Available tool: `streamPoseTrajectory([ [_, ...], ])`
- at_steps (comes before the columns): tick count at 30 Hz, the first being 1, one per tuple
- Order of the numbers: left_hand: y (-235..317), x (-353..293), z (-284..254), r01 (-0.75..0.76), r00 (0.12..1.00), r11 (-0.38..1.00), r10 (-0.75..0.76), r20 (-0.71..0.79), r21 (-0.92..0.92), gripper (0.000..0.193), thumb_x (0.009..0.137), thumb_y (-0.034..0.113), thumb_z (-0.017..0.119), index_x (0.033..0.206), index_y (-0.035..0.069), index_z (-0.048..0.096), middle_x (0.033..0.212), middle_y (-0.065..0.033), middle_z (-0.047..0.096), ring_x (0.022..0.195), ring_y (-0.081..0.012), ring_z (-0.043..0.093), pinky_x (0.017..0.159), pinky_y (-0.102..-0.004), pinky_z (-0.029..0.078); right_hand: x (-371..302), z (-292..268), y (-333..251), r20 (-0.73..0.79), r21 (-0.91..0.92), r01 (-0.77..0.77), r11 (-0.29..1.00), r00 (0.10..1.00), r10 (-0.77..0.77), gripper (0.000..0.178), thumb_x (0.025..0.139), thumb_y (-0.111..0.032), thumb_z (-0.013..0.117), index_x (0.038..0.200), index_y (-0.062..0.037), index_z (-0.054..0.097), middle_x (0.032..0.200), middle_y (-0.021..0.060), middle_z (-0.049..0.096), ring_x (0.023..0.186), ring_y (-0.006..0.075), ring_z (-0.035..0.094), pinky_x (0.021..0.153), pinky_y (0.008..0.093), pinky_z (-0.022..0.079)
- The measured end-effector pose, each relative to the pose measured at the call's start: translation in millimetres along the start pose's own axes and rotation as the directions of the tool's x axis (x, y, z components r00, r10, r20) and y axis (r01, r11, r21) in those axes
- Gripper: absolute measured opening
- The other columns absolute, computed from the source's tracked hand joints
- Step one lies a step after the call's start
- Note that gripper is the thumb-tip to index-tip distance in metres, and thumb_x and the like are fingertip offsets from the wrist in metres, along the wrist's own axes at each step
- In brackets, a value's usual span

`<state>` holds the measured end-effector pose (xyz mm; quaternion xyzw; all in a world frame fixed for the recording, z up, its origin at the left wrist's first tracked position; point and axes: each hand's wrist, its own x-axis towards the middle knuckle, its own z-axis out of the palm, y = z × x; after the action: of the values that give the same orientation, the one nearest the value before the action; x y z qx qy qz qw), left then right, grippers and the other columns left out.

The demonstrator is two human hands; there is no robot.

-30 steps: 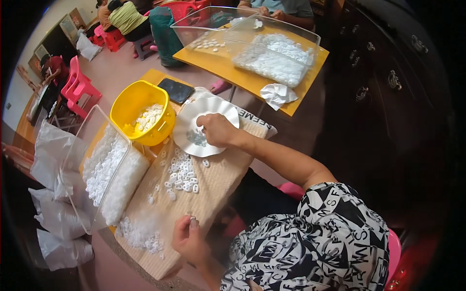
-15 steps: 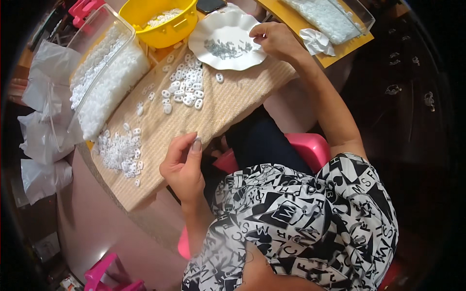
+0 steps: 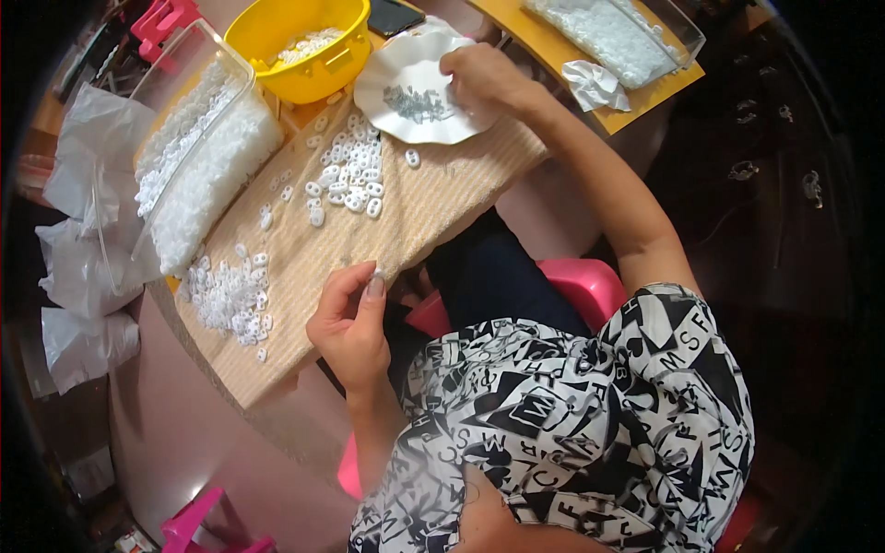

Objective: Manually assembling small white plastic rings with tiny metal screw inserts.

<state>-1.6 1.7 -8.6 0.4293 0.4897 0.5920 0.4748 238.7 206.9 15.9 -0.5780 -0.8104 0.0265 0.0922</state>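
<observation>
Beige ribbed cloth (image 3: pixel 286 300) covers most of a work surface (image 3: pixel 297 116), where a clear bin (image 3: pixel 250 79) of white pieces stands along the left edge. Beyond the cloth sits a yellow basket (image 3: pixel 313 85), just beside a white scalloped plate (image 3: pixel 396 69). Two loose heaps lie on the cloth: small white pieces (image 3: pixel 226 295) left of the left hand, two-holed white ovals (image 3: pixel 350 170) between both hands, nearer the plate. The right hand (image 3: pixel 479 78) bends over the plate's right side, fingers curled; whether it grips anything cannot be told. Thin grey slivers (image 3: pixel 415 103) lie on the plate, just left of its fingertips. The left hand (image 3: pixel 350 327), at the cloth's near edge, pinches a small white bit (image 3: pixel 379 274), partly hidden, between thumb and forefinger.
</observation>
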Motion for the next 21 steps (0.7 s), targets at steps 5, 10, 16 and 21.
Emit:
streamPoseTrajectory([
  [5, -4.9, 1.9, -3.4, -0.005, 1.0, 1.0, 0.006, -0.02, 0.026, 0.015, 0.075, -0.006, 0.055, 0.09, -0.007, 0.058, 0.083, -0.0058, 0.054, 0.075, -0.0117, 0.051, 0.07, -0.0214, 0.041, 14.2, 26.0, -3.9, -0.032, -0.1, 0.086, 0.991, 0.995, -0.089, 0.017, 0.067, -0.009, 0.05, 0.07, 0.0015, 0.063, 0.075, 0.0222, 0.061, 0.072, 0.0338, 0.062, 0.063, 0.0409, 0.048],
  [10, -1.7, 0.6, 0.9, 0.001, 0.995, 1.0, -0.002, -0.102, -0.014, 0.019, 0.076, -0.001, 0.06, 0.094, -0.004, 0.057, 0.078, -0.0046, 0.056, 0.064, -0.0097, 0.051, 0.059, -0.0202, 0.041, 5.6, 11.5, -16.1, -0.081, -0.038, 0.009, 0.999, 0.997, -0.012, 0.014, 0.063, -0.007, 0.052, 0.069, -0.0007, 0.064, 0.072, 0.0223, 0.061, 0.07, 0.0333, 0.062, 0.062, 0.0394, 0.049],
  [16, 0.8, -5.8, -4.7, 0.036, 0.999, 0.992, -0.04, -0.031, -0.118, 0.012, 0.079, -0.001, 0.058, 0.089, -0.002, 0.053, 0.077, -0.0073, 0.056, 0.064, -0.0125, 0.051, 0.058, -0.0214, 0.042, -52.5, -1.8, -76.7, -0.107, 0.738, 0.098, 0.667, 0.994, -0.029, 0.01, 0.073, -0.005, 0.052, 0.081, 0.0006, 0.056, 0.076, 0.0185, 0.059, 0.074, 0.0287, 0.057, 0.066, 0.0348, 0.045],
  [21, 4.5, -5.4, 1.1, 0.139, 0.99, 0.936, -0.13, 0.051, -0.322, 0.011, 0.078, -0.004, 0.056, 0.089, -0.004, 0.054, 0.078, -0.0125, 0.057, 0.065, -0.0158, 0.055, 0.058, -0.0249, 0.045, -85.5, 16.4, -116.3, 0.117, 0.972, -0.079, 0.222, 0.979, -0.167, 0.009, 0.079, -0.01, 0.054, 0.081, -0.0011, 0.055, 0.069, 0.0007, 0.052, 0.066, 0.0071, 0.048, 0.059, 0.0223, 0.041],
])
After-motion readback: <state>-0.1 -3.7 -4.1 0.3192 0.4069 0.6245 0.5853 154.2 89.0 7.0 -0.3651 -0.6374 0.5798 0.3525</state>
